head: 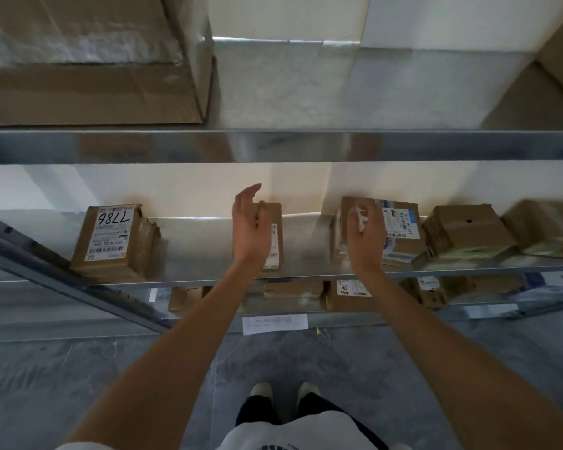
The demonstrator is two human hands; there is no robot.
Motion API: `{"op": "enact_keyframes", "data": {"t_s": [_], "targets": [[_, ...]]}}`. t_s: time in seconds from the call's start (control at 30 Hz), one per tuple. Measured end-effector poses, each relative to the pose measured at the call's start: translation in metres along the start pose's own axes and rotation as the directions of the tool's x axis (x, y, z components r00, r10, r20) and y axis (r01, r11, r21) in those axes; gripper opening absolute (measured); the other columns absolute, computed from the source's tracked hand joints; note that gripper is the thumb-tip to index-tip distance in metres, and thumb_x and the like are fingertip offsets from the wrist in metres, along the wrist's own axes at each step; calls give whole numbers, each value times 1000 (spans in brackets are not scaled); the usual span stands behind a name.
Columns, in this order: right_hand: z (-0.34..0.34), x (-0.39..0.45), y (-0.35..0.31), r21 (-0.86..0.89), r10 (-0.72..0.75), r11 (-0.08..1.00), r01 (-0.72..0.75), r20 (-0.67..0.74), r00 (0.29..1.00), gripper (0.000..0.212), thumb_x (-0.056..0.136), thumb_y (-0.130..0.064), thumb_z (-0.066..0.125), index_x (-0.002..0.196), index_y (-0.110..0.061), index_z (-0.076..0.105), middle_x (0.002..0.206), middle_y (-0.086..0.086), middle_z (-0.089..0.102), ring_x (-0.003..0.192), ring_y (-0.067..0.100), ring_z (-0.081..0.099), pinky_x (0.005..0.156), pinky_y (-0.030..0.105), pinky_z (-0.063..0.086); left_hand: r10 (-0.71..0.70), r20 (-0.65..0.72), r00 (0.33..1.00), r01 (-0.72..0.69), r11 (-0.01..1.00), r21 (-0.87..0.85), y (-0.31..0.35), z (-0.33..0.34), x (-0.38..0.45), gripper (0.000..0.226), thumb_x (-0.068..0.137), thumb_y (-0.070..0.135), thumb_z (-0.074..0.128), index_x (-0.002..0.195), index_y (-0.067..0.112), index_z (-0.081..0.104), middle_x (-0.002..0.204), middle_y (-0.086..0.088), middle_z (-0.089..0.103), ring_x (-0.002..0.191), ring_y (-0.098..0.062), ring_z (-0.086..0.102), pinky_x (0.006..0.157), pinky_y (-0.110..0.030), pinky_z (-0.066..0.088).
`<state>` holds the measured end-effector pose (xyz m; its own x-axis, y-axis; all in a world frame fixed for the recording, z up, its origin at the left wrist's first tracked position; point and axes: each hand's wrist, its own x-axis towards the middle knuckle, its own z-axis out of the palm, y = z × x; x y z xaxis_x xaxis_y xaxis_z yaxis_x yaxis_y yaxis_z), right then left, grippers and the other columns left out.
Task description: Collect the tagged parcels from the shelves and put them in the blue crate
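A metal shelf carries brown parcels in a row: one marked 7786 at left, a narrow one in the middle, a labelled one right of it, and two more boxes at far right.

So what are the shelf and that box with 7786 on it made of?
The shelf looks like bare metal, probably steel: it is silvery grey and shiny, and its front edge mirrors the boxes. The 7786 box looks like plain brown cardboard, dull and a bit creased. Its white label seems to be paper with printed barcodes and handwritten numbers.
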<state>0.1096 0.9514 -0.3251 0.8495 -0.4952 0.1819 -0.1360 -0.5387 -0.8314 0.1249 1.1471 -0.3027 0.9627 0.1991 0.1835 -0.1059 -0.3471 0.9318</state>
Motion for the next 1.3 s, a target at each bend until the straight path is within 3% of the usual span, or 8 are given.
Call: {"op": "enact_keyframes", "data": {"t_s": [0.13,0.3,0.4,0.53,0.63,0.97,1.2,1.3], "targets": [[-53,37,33,-78,77,993,-89,-144,986,41,99,-35,46,128,-6,51,130,16,49,119,28,49,97,46,50,9,203,979,5,997,-70,29,76,-7,39,101,27,40,140,21,42,141,1,44,127,-13,44,108,-33,39],[-80,66,90,3,387,922,-387,-60,920,73,83,-64,39,126,-6,50,116,10,58,110,33,60,89,49,55,-392,441,807,481,870,-107,45,143,-26,50,103,36,33,148,12,31,135,5,43,129,-14,40,101,-23,32],[-88,68,98,91,446,883,-461,141,884,39,101,-41,37,110,-9,56,95,2,63,93,24,64,82,38,54,-490,431,758,569,820,-68,45,162,-33,46,105,34,26,141,9,40,123,6,46,124,-14,44,96,-22,33],[-94,60,104,147,346,902,-407,319,882,38,107,-36,27,109,-17,60,95,-3,62,87,12,59,80,26,48,-623,298,723,677,726,-125,30,179,-35,47,103,40,30,134,12,50,128,-8,58,121,-28,54,106,-44,42],[-97,51,110,248,222,919,-306,314,923,36,107,-23,28,120,-8,58,103,-1,64,92,9,62,69,7,48,-646,218,732,681,707,-192,25,176,-44,42,103,38,33,125,10,54,119,-11,62,113,-27,58,102,-45,46],[-99,31,110,295,30,949,-114,274,961,38,106,-27,32,126,-10,59,114,-1,69,104,6,65,88,26,56,-598,140,789,613,753,-240,34,156,-68,29,105,27,31,120,14,51,96,3,59,90,-9,58,68,-13,44],[-79,45,90,138,142,959,-248,522,841,51,107,-39,17,129,-13,55,125,3,61,116,14,55,74,3,35,-647,190,739,673,724,-151,31,143,-47,55,101,50,26,140,16,46,135,-4,54,126,-22,47,106,-35,32],[-76,46,93,103,159,962,-252,542,825,53,106,-42,19,135,-11,50,135,9,57,126,20,52,78,-1,35,-585,139,799,596,801,-60,31,143,-45,58,100,52,27,148,20,33,146,-8,44,132,-25,43,107,-38,35]]}}
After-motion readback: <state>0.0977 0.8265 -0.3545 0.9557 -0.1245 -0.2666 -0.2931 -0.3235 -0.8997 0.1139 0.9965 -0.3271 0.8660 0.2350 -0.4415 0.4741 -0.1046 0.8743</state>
